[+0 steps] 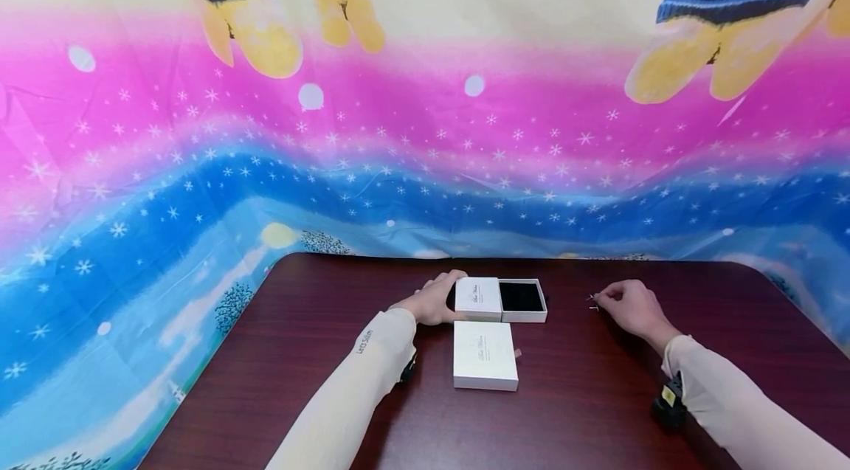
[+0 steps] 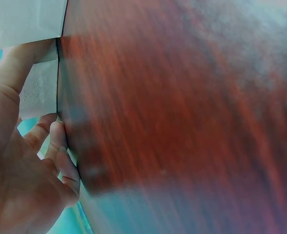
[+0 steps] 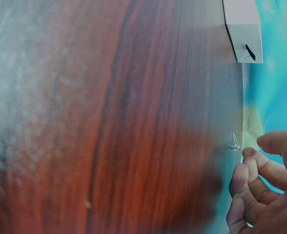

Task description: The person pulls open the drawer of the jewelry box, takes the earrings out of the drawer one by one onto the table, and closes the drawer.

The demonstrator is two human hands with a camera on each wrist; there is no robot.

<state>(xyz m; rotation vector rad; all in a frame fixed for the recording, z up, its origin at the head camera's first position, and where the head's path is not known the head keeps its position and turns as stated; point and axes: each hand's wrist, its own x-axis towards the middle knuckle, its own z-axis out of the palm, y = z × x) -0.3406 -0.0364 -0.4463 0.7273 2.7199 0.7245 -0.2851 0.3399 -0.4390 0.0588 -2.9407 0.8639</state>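
Note:
A white drawer-style gift box [image 1: 478,295] lies near the table's far edge. Its tray [image 1: 522,299], lined in black, is slid out to the right. My left hand [image 1: 434,299] grips the left end of this box, thumb on the near side and fingers around the back. Just in front lies a second white box [image 1: 485,353], shut, with a small ribbon tab at its right. Off to the right, my right hand [image 1: 629,306] brings thumb and index finger together at small silver earring-like pieces [image 3: 236,145]. Their exact shape is too small to make out.
Both boxes lie on a dark red-brown wooden table [image 1: 564,411]. Behind it hangs a printed curtain [image 1: 425,123] with bears and snowflakes, reaching down to the far edge. A black wrist camera [image 1: 668,403] sits below the right sleeve.

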